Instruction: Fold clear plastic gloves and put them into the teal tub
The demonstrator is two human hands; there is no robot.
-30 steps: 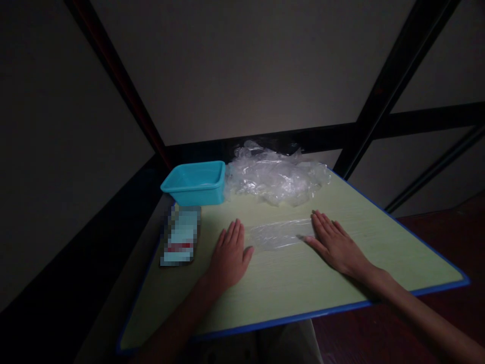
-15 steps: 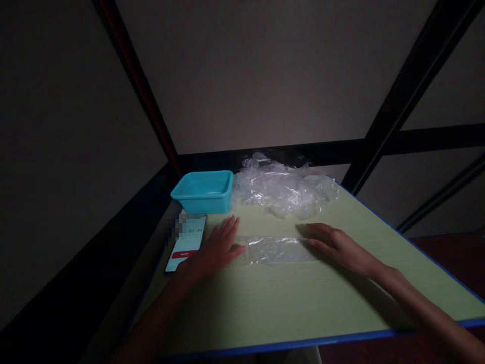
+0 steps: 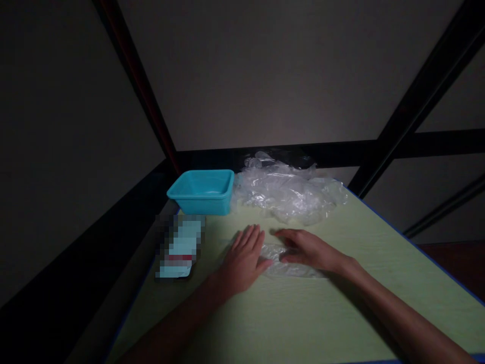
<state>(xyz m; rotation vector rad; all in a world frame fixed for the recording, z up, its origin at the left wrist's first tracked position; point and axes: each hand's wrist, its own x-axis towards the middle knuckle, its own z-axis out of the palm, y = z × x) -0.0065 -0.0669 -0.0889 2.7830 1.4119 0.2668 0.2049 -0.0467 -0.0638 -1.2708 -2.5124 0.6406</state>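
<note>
A clear plastic bag (image 3: 275, 253), folded into a long strip, lies flat across the table in front of me. My left hand (image 3: 244, 258) rests palm down on its left part, fingers stretched out and thumb pointing right. Over the strip's right part is my right hand (image 3: 306, 247), its fingers curved and apart with nothing visible between them. The right thumb is at the plastic; whether it presses on it I cannot tell. Both hands hide parts of the strip.
Behind the hands a heap of crumpled clear plastic bags (image 3: 291, 192) lies at the table's far side. Left of it stands a blue plastic basin (image 3: 206, 205). A phone (image 3: 184, 247), partly blurred out, lies near the left edge of the pale green table (image 3: 303, 318).
My left hand has slid right along the plastic strip, away from the phone. My right hand has moved left, so the two hands are closer together.
</note>
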